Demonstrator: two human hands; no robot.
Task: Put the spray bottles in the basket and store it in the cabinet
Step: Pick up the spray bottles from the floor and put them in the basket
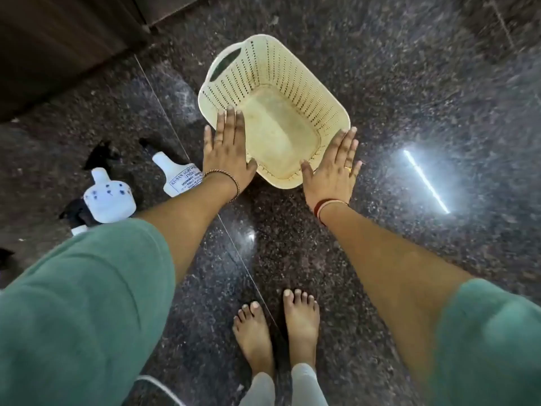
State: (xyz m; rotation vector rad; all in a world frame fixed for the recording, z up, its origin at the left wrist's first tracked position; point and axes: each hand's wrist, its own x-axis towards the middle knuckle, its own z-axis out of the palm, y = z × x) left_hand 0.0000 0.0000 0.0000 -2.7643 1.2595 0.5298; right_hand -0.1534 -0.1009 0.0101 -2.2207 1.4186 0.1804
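A cream perforated plastic basket (295, 80) stands empty on the dark granite floor, straight ahead of me. My left hand (227, 150) is flat and open over the basket's near left corner. My right hand (333, 168) is flat and open at its near right corner. Neither hand grips anything. To the left lie white spray bottles with black trigger heads: one with a printed label (178, 177) beside my left wrist, one with blue spots (109, 197) further left, and a third (79, 228) mostly hidden behind my green sleeve.
A dark wooden cabinet front (58, 45) rises at the top left. My bare feet (278, 326) stand on the polished granite floor (409, 83) below the basket. A bright light reflection (426, 181) streaks the floor at the right. A floor joint runs diagonally past the bottles.
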